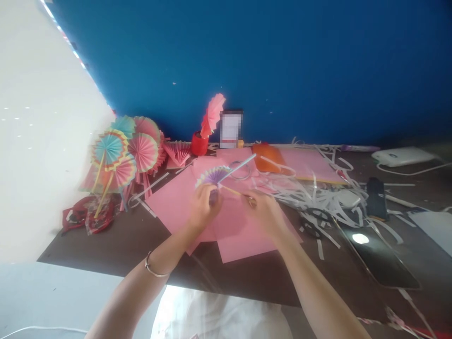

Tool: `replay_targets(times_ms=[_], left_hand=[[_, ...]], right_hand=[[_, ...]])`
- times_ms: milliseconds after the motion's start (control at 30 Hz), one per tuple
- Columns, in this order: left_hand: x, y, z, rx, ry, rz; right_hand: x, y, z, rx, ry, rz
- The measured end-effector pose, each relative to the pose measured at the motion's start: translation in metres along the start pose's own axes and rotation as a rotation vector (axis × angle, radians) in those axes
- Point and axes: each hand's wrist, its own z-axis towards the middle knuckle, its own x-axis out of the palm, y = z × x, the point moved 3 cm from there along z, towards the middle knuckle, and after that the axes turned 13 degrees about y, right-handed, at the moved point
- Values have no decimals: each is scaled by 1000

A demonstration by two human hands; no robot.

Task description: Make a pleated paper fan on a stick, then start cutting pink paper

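My left hand [206, 203] is closed around the lower part of a small pleated paper fan [214, 175], purple with a pale scalloped edge. A light blue stick [242, 167] slants up to the right from the fan. In my right hand [259, 209] the fingers pinch a thin tan stick [231, 190], whose far end reaches the fan near my left fingers. Whether that end touches the fan I cannot tell. Both hands are above overlapping pink paper sheets [243, 245] on the dark table [148, 240].
Finished-looking round paper fans [143, 151] on sticks stand at the left, near a red bundle [95, 214]. A red cup [199, 143] holds a pink fan [213, 114]. White paper strips [318, 193] lie tangled at the right, beside a phone [381, 259] and a white device [402, 156].
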Motion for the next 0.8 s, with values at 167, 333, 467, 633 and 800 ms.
replay_targets(times_ms=[167, 333, 467, 633, 800], left_hand=[[1, 6, 0, -32, 18, -66], [4, 0, -1, 185, 102, 2], [8, 1, -3, 254, 204, 59], [5, -4, -4, 273, 239, 44], [-4, -4, 3, 170, 159, -99]], right_hand=[[0, -4, 0, 17, -38, -11], [0, -5, 0, 54, -5, 32], [2, -5, 1, 27, -5, 97], [5, -8, 1, -19, -21, 128], [3, -8, 1, 6, -9, -32]])
